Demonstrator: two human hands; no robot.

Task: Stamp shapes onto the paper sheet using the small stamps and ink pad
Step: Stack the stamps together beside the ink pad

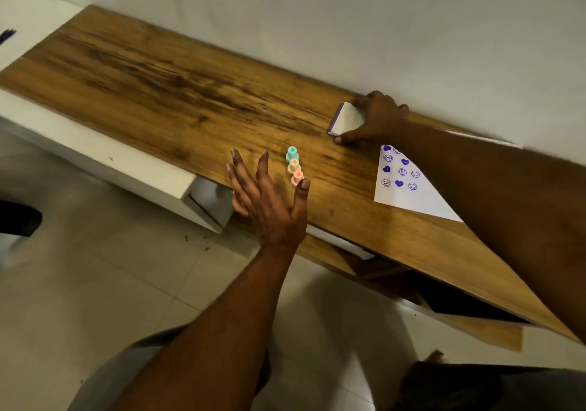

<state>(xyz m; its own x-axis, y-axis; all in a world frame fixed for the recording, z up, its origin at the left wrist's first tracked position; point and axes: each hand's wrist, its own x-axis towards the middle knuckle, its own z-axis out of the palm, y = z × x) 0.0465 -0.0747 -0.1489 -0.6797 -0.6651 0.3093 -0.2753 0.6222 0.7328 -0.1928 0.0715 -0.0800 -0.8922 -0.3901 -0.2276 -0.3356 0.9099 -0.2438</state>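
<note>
Three small stamps stand in a row on the wooden table: a teal stamp (292,153), a cream stamp (294,166) and a pink stamp (297,177). My left hand (265,198) hovers just left of them, fingers spread, thumb tip beside the pink stamp, holding nothing. My right hand (375,118) grips the white ink pad (347,119) with a purple edge, near the wall. The paper sheet (412,195) lies to the right, with several purple hearts and smiley faces stamped on it. My right forearm covers part of the sheet.
The wooden table (177,93) runs along a white wall (317,4). A white drawer unit (203,195) hangs under its front edge. Tiled floor (95,283) lies below, with my knees at the bottom of the view.
</note>
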